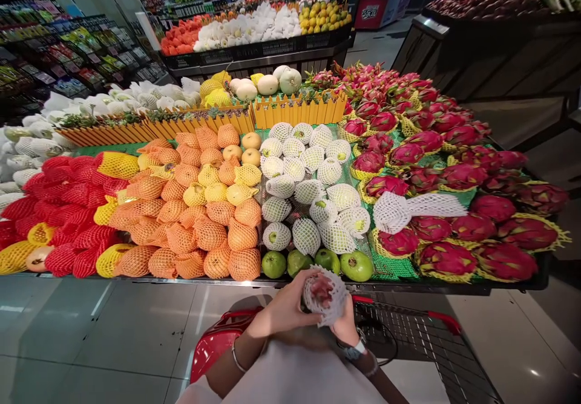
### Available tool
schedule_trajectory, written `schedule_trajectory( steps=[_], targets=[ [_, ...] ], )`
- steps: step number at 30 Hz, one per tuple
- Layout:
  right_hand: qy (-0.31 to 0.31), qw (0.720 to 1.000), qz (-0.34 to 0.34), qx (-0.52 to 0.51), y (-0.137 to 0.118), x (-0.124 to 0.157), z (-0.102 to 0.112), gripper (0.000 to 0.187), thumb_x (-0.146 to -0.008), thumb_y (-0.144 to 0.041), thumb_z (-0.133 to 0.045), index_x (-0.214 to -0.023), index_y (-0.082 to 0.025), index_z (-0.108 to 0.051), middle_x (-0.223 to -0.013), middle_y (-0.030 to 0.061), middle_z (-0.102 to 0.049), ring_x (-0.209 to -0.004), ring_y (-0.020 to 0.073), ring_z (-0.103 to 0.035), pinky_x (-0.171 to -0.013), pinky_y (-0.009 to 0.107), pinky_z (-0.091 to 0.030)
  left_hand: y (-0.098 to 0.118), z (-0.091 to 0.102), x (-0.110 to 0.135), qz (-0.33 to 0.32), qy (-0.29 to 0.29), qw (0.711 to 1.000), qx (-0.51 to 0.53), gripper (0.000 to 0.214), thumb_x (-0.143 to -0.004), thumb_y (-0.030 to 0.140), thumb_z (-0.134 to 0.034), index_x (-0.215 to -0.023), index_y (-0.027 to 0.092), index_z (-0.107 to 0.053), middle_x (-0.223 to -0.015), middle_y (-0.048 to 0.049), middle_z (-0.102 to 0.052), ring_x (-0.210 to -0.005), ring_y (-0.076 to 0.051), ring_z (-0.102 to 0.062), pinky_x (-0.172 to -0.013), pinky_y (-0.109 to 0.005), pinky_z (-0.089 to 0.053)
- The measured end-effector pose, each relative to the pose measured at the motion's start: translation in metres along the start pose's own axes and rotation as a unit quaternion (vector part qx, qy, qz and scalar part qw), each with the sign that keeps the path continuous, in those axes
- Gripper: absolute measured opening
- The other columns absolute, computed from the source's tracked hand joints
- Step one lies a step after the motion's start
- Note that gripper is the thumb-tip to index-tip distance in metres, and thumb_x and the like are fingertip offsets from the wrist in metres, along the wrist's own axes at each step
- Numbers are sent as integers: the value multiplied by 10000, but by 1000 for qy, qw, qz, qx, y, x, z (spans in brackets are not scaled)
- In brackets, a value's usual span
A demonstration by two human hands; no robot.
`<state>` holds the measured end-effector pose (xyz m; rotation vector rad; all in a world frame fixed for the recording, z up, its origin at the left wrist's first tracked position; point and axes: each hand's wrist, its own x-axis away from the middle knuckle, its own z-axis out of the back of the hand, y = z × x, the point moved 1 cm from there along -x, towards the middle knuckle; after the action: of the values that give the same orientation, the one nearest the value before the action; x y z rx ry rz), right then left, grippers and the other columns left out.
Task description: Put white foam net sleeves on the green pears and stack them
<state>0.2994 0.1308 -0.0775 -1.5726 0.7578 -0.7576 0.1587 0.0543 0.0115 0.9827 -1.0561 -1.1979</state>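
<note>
In front of my body, at the near edge of the fruit stand, my left hand (290,307) curls its fingers and thumb around the side of a white foam net sleeve (336,298). My right hand (345,325) is at the sleeve's other side, its fingers mostly covered by the netting. Pinkish shapes, which look like fingertips, show through the sleeve's opening. Whether a fruit is also behind it I cannot tell. Just beyond my hands lies a row of bare green guavas (357,265), with guavas in white foam nets (306,236) behind them.
Orange-netted fruit (211,234) and red-netted fruit (68,204) fill the left. Dragon fruit (447,259) lies right, with a loose white foam net (415,210) on top. A shopping cart (422,337) and a red basket (218,343) are close to me. Low orange fences (299,112) cross behind.
</note>
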Motion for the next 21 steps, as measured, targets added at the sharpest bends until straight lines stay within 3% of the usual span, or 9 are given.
schedule_trajectory(
  steps=[3, 5, 7, 11, 13, 15, 17, 19, 21],
  targets=[
    [44, 989, -42, -137, -1, -3, -2, 443, -736, -539, -751, -1081, -261, -724, -1069, 114, -779, -1010, 325, -726, -923, 532, -577, -17, -8, -1, -7, 75, 995, 65, 688, -801, 371, -762, -1386, 195, -447, -1395, -157, -557, -1265, -306, -557, -1054, -454, -472],
    [55, 977, -69, -196, -2, -5, -2, 475, -751, -591, -726, -1120, -293, -715, -1159, 102, -760, -1112, 332, -694, -975, 573, -544, -29, -10, 0, -40, 106, 992, 53, 485, -877, 438, -672, -1271, 186, -543, -1300, -159, -621, -1210, -289, -597, -1029, -452, -488],
    [56, 973, -78, -211, -1, -8, 0, 474, -799, -636, -654, -1157, -328, -698, -1253, 80, -724, -1199, 318, -653, -1032, 585, -503, -40, -10, 3, -82, 69, 994, -2, 446, -904, 460, -625, -1254, 185, -584, -1320, -174, -627, -1254, -303, -580, -1062, -477, -464],
    [56, 978, -56, -193, 11, -18, 14, 512, -866, -685, -516, -1259, -378, -631, -1380, 53, -645, -1296, 281, -586, -1101, 564, -443, -56, -4, 17, -118, -50, 986, -103, 535, -916, 402, -623, -1414, 234, -523, -1524, -159, -486, -1416, -335, -442, -1121, -513, -419],
    [51, 980, -38, -188, 17, -27, 24, 651, -764, -810, -526, -1250, -391, -634, -1356, 67, -659, -1289, 319, -586, -1060, 601, -460, -60, 3, 26, -137, -45, 981, -132, 328, -956, 333, -560, -1264, 279, -659, -1367, -108, -652, -1325, -314, -556, -1056, -488, -490],
    [32, 980, -29, -193, 20, -35, 33, 844, -552, -916, -607, -1199, -378, -675, -1302, 95, -686, -1261, 376, -597, -1023, 632, -468, -63, 14, 31, -148, 30, 972, -179, 264, -980, 284, -494, -1076, 279, -739, -1067, -78, -786, -1111, -287, -696, -935, -461, -562],
    [9, 980, -30, -197, 18, -38, 38, 972, -355, -922, -694, -1143, -354, -718, -1261, 124, -705, -1218, 414, -620, -999, 632, -481, -65, 28, 33, -101, 171, 946, -257, 261, -974, 286, -493, -1086, 242, -724, -994, -95, -781, -1031, -291, -707, -900, -484, -562],
    [-8, 978, -47, -202, 12, -37, 36, 952, -363, -893, -730, -1142, -346, -730, -1281, 132, -697, -1199, 408, -636, -996, 613, -493, -65, 41, 32, -15, 289, 894, -343, 332, -928, 323, -576, -1221, 186, -655, -1168, -158, -719, -1190, -352, -620, -1001, -579, -482],
    [-21, 973, -72, -216, 5, -33, 30, 815, -531, -854, -705, -1182, -363, -716, -1329, 112, -674, -1206, 371, -642, -1015, 593, -490, -65, 48, 27, 55, 320, 851, -413, 516, -845, 370, -689, -1293, 132, -596, -1365, -224, -599, -1363, -425, -457, -1102, -670, -339]
  ],
)
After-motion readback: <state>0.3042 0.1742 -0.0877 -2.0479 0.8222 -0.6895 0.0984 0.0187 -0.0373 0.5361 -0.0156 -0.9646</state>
